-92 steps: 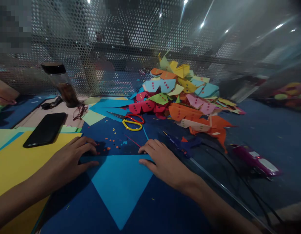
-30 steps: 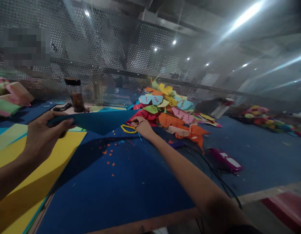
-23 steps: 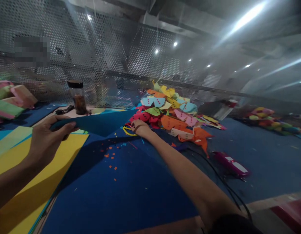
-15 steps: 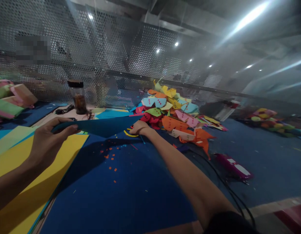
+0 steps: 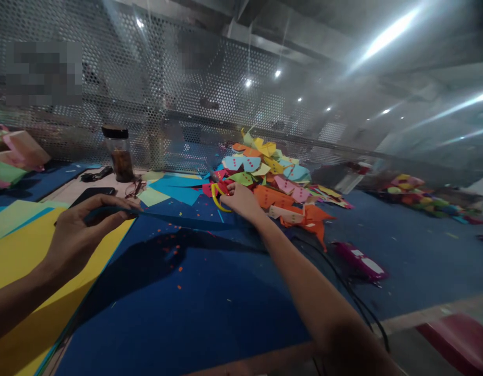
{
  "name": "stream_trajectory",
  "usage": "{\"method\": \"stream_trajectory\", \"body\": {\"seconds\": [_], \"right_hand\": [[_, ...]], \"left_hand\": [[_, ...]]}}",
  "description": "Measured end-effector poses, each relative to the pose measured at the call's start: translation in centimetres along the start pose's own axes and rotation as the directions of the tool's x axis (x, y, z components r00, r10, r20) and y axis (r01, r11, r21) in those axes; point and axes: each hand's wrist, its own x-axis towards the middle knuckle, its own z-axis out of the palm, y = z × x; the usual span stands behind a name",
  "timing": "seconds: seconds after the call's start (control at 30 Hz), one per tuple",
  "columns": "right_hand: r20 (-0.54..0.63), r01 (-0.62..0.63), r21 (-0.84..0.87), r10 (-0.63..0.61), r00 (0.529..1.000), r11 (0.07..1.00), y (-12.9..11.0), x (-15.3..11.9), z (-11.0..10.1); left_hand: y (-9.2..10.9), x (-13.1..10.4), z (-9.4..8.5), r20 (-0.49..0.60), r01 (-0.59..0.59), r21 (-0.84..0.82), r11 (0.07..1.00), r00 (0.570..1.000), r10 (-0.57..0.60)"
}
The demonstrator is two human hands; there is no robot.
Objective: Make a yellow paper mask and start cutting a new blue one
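Note:
Pinched in my left hand (image 5: 86, 230) is a dark blue sheet of paper (image 5: 182, 219), seen nearly edge-on and reaching right above the blue table. My right hand (image 5: 241, 201) is closed on a yellow-handled pair of scissors (image 5: 216, 197), beside the pile of folded coloured paper shapes (image 5: 276, 172). Below the sheet, small orange paper bits (image 5: 180, 269) are scattered. Large yellow sheets (image 5: 14, 261) lie under and around my left forearm.
A dark-lidded jar (image 5: 121, 156), a black phone (image 5: 94, 193) and blue paper pieces (image 5: 176, 190) stand or lie behind. At right are a purple pouch (image 5: 361, 261) and a black cable (image 5: 343, 282). A perforated metal screen (image 5: 166, 94) rises behind the table.
The blue sheet has tilted from showing its face to nearly edge-on. My right hand has lifted the yellow-handled scissors slightly. The view has shifted a little to the right.

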Motion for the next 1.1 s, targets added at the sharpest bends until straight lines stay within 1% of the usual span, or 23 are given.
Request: {"method": "stream_trajectory", "body": {"seconds": [0.07, 0.13, 0.2, 0.23, 0.27, 0.33, 0.4, 0.47, 0.53, 0.63, 0.7, 0.8, 0.87, 0.93, 1.03, 1.1], "right_hand": [[-0.063, -0.029, 0.067, 0.033, 0.997, 0.997, 0.6, -0.6, -1.0], [-0.101, -0.045, 0.125, 0.058, 0.993, 0.991, 1.3, -1.5, -1.9], [-0.111, -0.037, 0.201, 0.060, 0.992, 0.979, 1.9, -2.7, -2.8], [-0.112, -0.018, 0.257, 0.048, 0.993, 0.966, 2.2, -3.4, -3.2], [-0.125, 0.005, 0.349, 0.041, 0.991, 0.937, 2.4, -4.1, -3.5], [-0.123, 0.037, 0.475, 0.025, 0.992, 0.879, 2.6, -5.6, -3.8], [-0.113, 0.053, 0.510, 0.006, 0.994, 0.858, 2.5, -7.0, -3.8], [-0.099, 0.070, 0.515, -0.022, 0.995, 0.854, 2.3, -8.1, -3.3], [-0.077, 0.077, 0.491, -0.045, 0.996, 0.868, 2.0, -9.1, -2.5], [-0.079, 0.081, 0.363, -0.056, 0.995, 0.928, 1.4, -10.1, -1.5], [-0.074, 0.085, 0.283, -0.067, 0.995, 0.955, 1.0, -10.6, -1.1], [-0.045, 0.099, 0.188, -0.092, 0.995, 0.977, 0.5, -11.1, -0.6], [-0.030, 0.112, 0.119, -0.109, 0.994, 0.987, 0.3, -11.3, -0.4], [-0.023, 0.125, 0.062, -0.124, 0.992, 0.990, 0.1, -11.5, -0.2], [-0.037, 0.167, 0.006, -0.167, 0.985, 0.986, -0.3, -11.9, -0.1], [-0.050, 0.223, -0.032, -0.224, 0.973, 0.974, -0.7, -12.1, 0.0]], "left_hand": [[-0.1, -0.2, 0.0, 0.018, -0.024, -0.046, 0.999, 1.000, 0.025], [-0.2, -0.4, 0.1, 0.023, -0.013, -0.105, 0.994, 1.000, 0.015], [-0.1, -0.6, 0.2, 0.024, 0.002, -0.160, 0.987, 1.000, 0.002], [-0.1, -0.7, 0.3, 0.034, 0.008, -0.175, 0.985, 0.999, -0.002], [0.0, -0.8, 0.4, 0.048, 0.012, -0.186, 0.982, 0.999, -0.004], [-0.1, -1.0, 0.5, 0.104, 0.031, -0.220, 0.975, 0.995, -0.008], [-0.3, -1.1, 0.5, 0.155, 0.057, -0.251, 0.966, 0.988, -0.018], [-0.8, -1.2, 0.5, 0.182, 0.079, -0.253, 0.964, 0.983, -0.033], [-1.3, -1.1, 0.4, 0.206, 0.084, -0.195, 0.977, 0.978, -0.043], [-1.9, -0.9, 0.1, 0.265, 0.072, -0.032, 0.997, 0.962, -0.060], [-2.2, -0.7, 0.0, 0.314, 0.079, 0.052, 0.995, 0.945, -0.092], [-2.3, -0.6, -0.1, 0.394, 0.101, 0.130, 0.986, 0.907, -0.145], [-2.2, -0.6, -0.1, 0.415, 0.083, 0.192, 0.978, 0.896, -0.158], [-2.1, -0.8, 0.1, 0.402, 0.026, 0.267, 0.963, 0.905, -0.136], [-1.7, -1.3, 0.3, 0.369, -0.081, 0.350, 0.933, 0.928, -0.058], [-1.2, -1.7, 0.6, 0.360, -0.104, 0.369, 0.923, 0.932, -0.039]]}}
